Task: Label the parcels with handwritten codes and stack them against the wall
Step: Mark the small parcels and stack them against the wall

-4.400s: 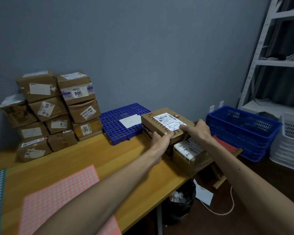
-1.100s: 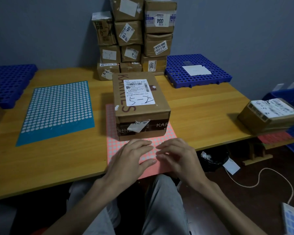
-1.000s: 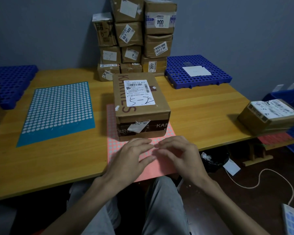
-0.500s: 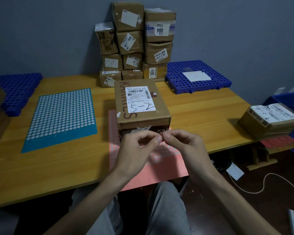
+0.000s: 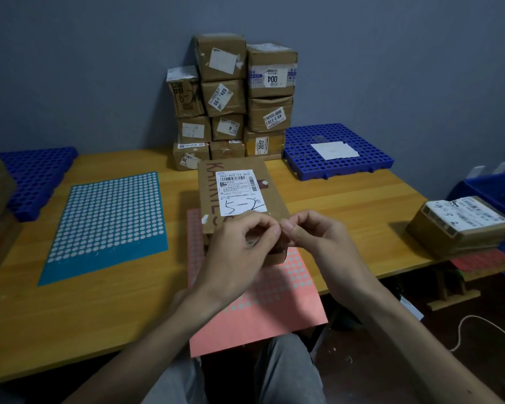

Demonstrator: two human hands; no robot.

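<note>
Parcel (image 5: 239, 193), near edge under left hand (image 5: 239, 249) and right hand (image 5: 318, 240), both grips pinched closed.

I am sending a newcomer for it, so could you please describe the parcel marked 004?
On the wooden table, a stack of brown parcels stands against the grey wall. The parcel tops its right-hand column; it alone carries a white label reading 004 in large digits.

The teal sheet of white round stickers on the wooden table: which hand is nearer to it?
Left. The left hand is to the right of the teal sheet of white round stickers, apart from it. The right hand is farther right, beyond the left hand.
</note>
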